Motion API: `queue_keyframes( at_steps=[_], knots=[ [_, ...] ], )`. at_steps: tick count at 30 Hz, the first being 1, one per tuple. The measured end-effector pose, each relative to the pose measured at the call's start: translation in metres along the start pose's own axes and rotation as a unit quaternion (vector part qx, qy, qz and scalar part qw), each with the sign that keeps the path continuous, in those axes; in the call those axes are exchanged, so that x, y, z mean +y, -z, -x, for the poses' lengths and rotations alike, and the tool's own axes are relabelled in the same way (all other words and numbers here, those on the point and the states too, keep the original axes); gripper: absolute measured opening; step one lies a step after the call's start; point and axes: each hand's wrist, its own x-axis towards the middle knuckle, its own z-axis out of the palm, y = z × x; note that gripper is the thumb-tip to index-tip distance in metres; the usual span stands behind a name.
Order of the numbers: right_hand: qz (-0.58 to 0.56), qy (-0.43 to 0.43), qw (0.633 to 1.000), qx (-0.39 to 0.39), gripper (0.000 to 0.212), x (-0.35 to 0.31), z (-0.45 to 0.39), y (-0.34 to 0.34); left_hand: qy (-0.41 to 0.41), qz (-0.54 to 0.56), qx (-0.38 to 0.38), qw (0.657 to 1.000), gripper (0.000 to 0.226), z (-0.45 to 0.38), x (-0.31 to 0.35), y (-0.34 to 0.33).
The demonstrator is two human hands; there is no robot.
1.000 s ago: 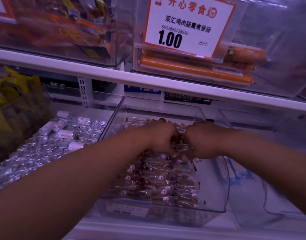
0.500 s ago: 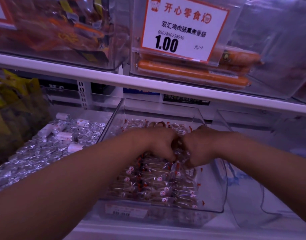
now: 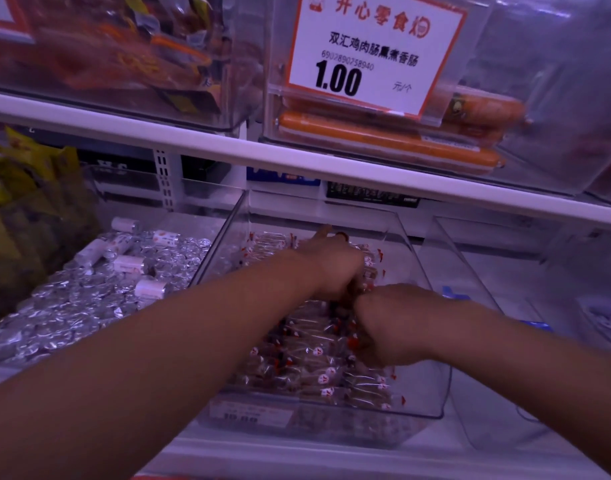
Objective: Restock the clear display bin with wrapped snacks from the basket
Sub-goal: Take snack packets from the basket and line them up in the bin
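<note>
A clear display bin point(image 3: 432, 271) stands on the lower shelf, holding several wrapped snacks point(image 3: 317, 372) in clear wrappers with red and white marks. Both of my hands are inside it. My left hand point(image 3: 335, 268) reaches toward the back of the bin, fingers curled down on the snacks. My right hand point(image 3: 383, 327) is nearer the front, fingers closed down into the pile of snacks. The fingertips of both hands are hidden among the wrappers. The basket is out of view.
A bin of silver foil candies point(image 3: 89, 299) lies to the left, yellow bags point(image 3: 16, 188) further left. An empty clear bin point(image 3: 504, 341) stands to the right. The upper shelf edge point(image 3: 297, 161) overhangs, with orange sausages point(image 3: 383, 136) and a price sign point(image 3: 373, 50) above.
My left hand has moved toward the back of the bin, and my right hand has drawn toward the front and down. The hands, pressed together earlier, are now staggered.
</note>
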Motion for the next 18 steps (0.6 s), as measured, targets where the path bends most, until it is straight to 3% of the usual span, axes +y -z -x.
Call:
queue_keyframes(
  at_steps=[4,6,9,18],
  knots=[
    [-0.005,-0.023,0.999,-0.03,0.029,-0.001,-0.005,0.002,-0.054,-0.062,0.034,0.996,0.013,-0.003,0.007,-0.002],
    [-0.029,-0.029,0.999,-0.02,0.029,-0.002,-0.007,0.0,-0.06,-0.036,0.017,0.997,0.004,-0.003,0.001,-0.003],
    [-0.06,-0.041,0.997,-0.013,0.038,-0.001,-0.006,0.0,-0.042,0.003,-0.011,0.999,0.015,-0.003,-0.006,-0.004],
    [0.005,-0.042,0.999,-0.013,0.026,0.004,-0.017,0.008,0.019,0.167,0.025,0.985,0.019,-0.007,-0.021,-0.012]
  ],
)
